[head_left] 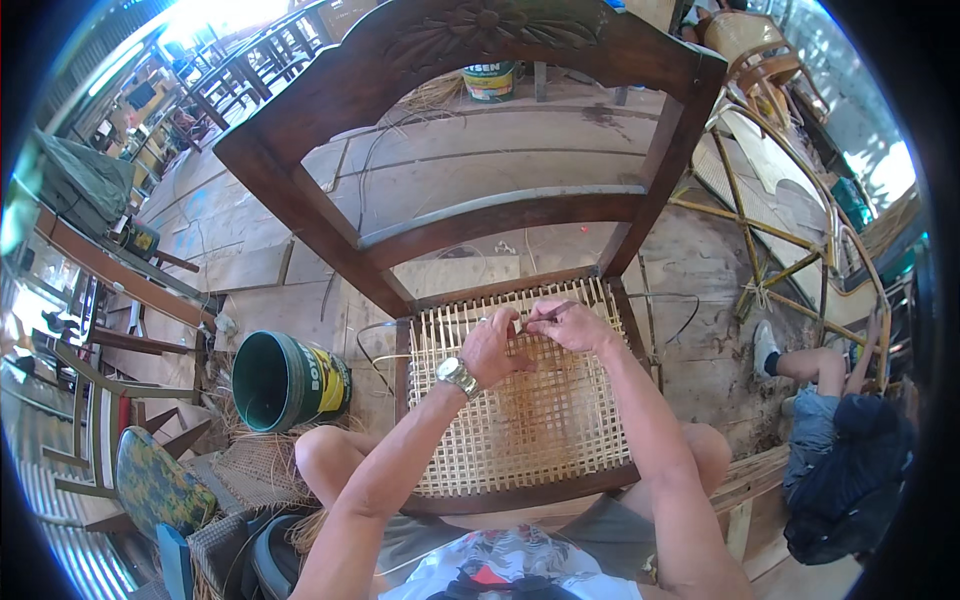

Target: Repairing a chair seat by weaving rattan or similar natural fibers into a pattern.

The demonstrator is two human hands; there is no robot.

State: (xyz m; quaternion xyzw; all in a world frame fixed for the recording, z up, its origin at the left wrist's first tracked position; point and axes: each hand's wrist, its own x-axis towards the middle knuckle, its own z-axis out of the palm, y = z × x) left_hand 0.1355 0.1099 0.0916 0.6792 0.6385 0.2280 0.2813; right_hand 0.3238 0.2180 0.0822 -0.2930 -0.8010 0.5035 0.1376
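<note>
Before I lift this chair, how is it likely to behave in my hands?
The chair would probably stay stiff, since its wooden frame looks thick. The seat may flex if pressed, being an open, thin weave. The broad carved top rail could make it back-heavy.

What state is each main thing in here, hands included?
Cane seat: woven into an open lattice
Left hand: fingers bent over the seat
Right hand: fingertips drawn together over the seat, hold unclear
Chair frame: back and seat joined
Green bucket: open-topped
Wristwatch: fastened on the left wrist
</note>
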